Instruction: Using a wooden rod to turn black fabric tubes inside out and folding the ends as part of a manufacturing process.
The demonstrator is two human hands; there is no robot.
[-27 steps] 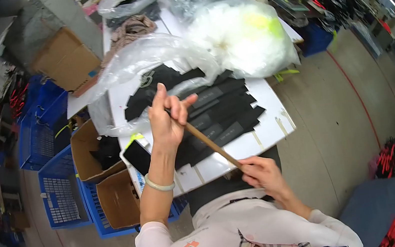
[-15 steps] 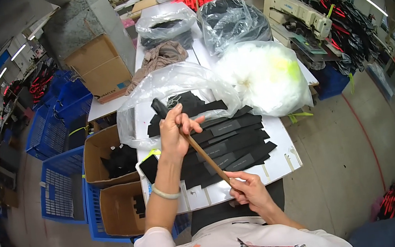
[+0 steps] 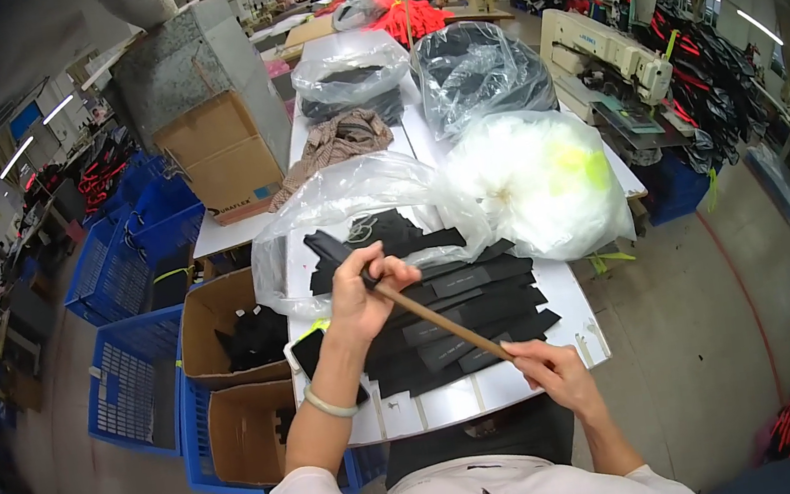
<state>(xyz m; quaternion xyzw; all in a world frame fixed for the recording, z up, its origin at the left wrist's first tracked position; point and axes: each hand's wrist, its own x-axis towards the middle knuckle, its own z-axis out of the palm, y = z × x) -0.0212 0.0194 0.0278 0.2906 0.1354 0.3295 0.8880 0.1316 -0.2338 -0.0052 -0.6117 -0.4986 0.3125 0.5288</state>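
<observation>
A thin wooden stick [image 3: 446, 324] slants across in front of me, held between both hands. My left hand [image 3: 369, 291] is closed around its upper part, where a black fabric piece [image 3: 324, 247] covers or lies against the stick's far end; I cannot tell which. My right hand [image 3: 556, 371] pinches the lower end of the stick. Below the stick, black fabric strips [image 3: 440, 354] with grey labels lie in overlapping rows on the white table [image 3: 571, 349]. Behind my left hand, an opened clear plastic bag [image 3: 308, 204] has more black pieces [image 3: 391, 232] at its mouth.
A phone [image 3: 309, 352] lies by my left wrist. Cardboard boxes [image 3: 236, 411] and blue crates [image 3: 132, 385] stand left of the table. A stuffed white bag [image 3: 539, 191], a bag of dark goods [image 3: 482, 73] and a brown cloth [image 3: 333, 150] lie farther back. A sewing machine [image 3: 610, 50] stands right.
The stick has tilted flatter as my right hand moved right and my left hand shifted slightly right. The whole view has shifted a little downward in the picture. Both hands keep their hold.
</observation>
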